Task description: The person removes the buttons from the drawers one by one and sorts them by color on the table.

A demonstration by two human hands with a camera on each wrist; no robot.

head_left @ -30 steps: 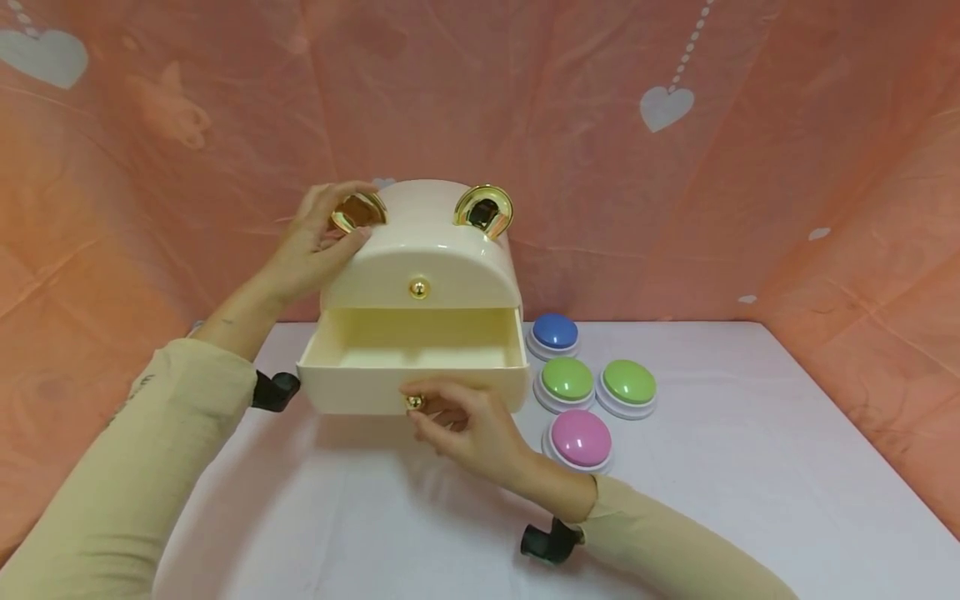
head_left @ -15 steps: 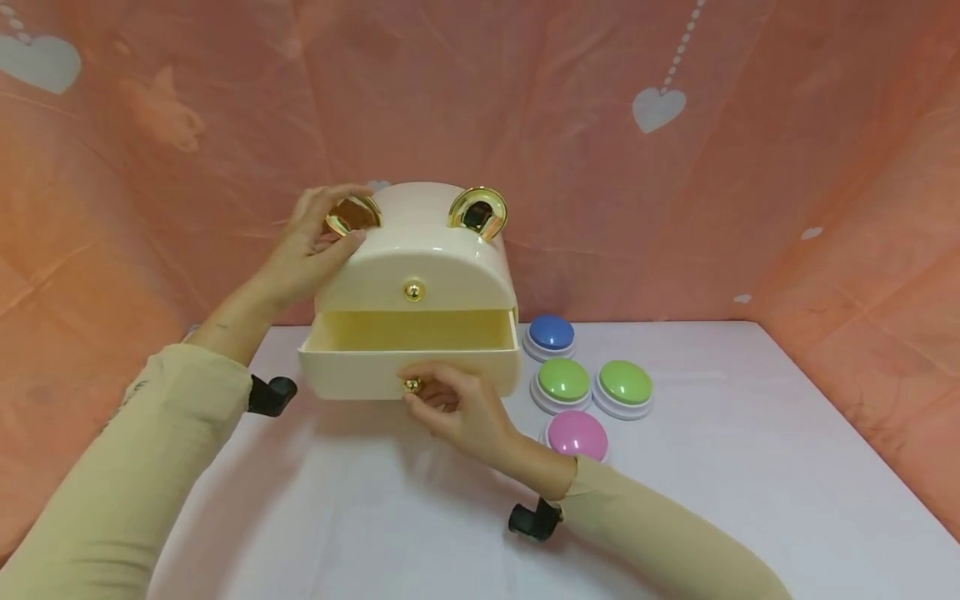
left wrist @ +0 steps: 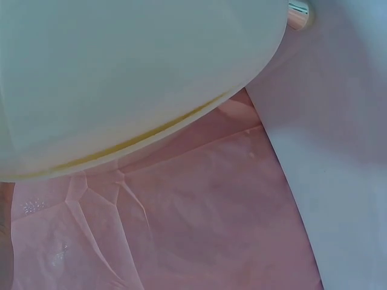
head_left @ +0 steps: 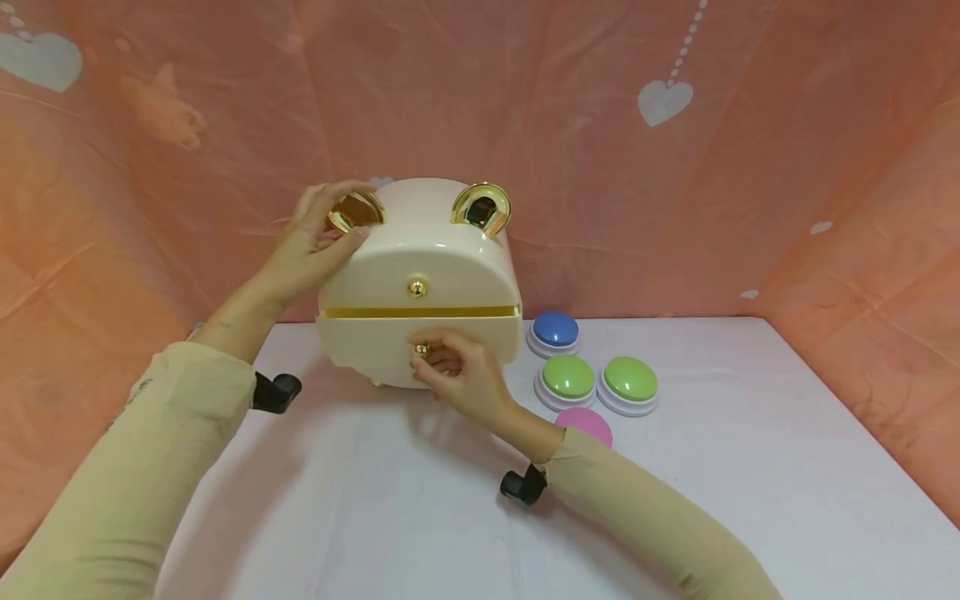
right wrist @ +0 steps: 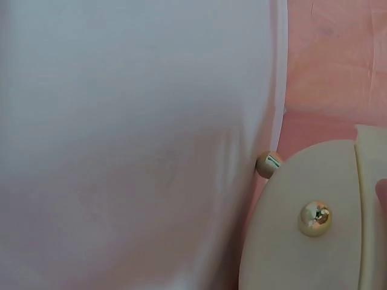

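The pink button [head_left: 584, 425] is half hidden behind the right sleeve [head_left: 645, 517], only its dome's upper part showing; the wrist views are filled by blurred cream plastic and cloth, so neither hand can be made out there; the box's rear and base are out of sight. The cream box [head_left: 420, 279] with gold ears [head_left: 482, 207] stands at the back of the white tabletop [head_left: 750, 467], its lower drawer [head_left: 480, 337] pushed nearly flush, a thin yellow gap left above it. The right hand [head_left: 461, 379] pinches the drawer's gold knob [head_left: 421, 351] between thumb and fingertips; the left hand [head_left: 315, 242] grasps the box's top at its left ear, fingers curled over it. A blue button [head_left: 555, 331] and two green buttons [head_left: 567, 377] sit just right of the box. Pink cloth [head_left: 750, 167] printed with white hearts hangs behind and at both sides.
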